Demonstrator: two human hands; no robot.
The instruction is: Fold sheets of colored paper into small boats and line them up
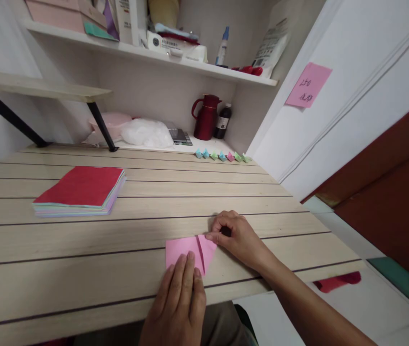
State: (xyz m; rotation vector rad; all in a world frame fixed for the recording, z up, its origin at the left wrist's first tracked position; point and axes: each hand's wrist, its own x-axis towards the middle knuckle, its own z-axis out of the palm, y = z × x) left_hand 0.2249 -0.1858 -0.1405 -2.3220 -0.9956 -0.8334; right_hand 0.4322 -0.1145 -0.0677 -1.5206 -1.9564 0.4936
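A pink sheet of origami paper (181, 246), partly folded, lies on the table near its front edge. My left hand (181, 298) rests on it, fingers stretched out and pressing its lower part flat. At the paper's right end, my right hand (235, 235) pinches the upper corner of a folded flap between thumb and forefinger. A dark gap runs along the flap's left edge. My left fingers cover the paper's lower portion.
A stack of coloured paper (82, 187), red on top, sits at the left. Several small folded paper pieces (222, 156) line the table's back edge. Behind them stand a red jug (206, 120) and a dark bottle (223, 122). A small raised shelf (42, 86) is at the left.
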